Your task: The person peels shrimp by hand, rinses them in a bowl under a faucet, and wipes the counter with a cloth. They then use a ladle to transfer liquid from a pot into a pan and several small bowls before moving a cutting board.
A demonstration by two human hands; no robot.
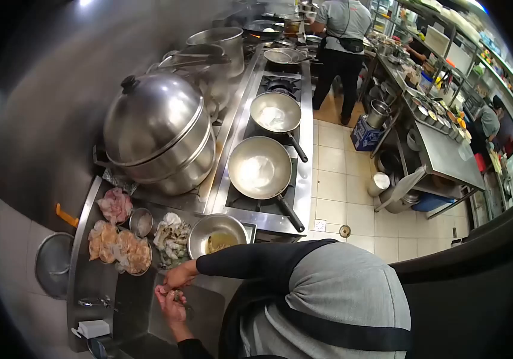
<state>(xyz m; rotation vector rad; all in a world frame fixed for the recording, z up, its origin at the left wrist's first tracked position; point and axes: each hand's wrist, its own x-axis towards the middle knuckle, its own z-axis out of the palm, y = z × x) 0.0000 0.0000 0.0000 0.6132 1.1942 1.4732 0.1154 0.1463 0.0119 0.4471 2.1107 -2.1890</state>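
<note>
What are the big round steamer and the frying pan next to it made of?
The steamer looks like polished metal, probably stainless steel: it mirrors the lights. The pan looks like duller grey metal, maybe steel or aluminium; its handle looks dark.

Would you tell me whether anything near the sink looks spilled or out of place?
Nothing stands out. The left hand and right hand meet over the sink; the raw food beside it lies in separate heaps, the metal bowl sits upright, and the woks rest level.
</note>
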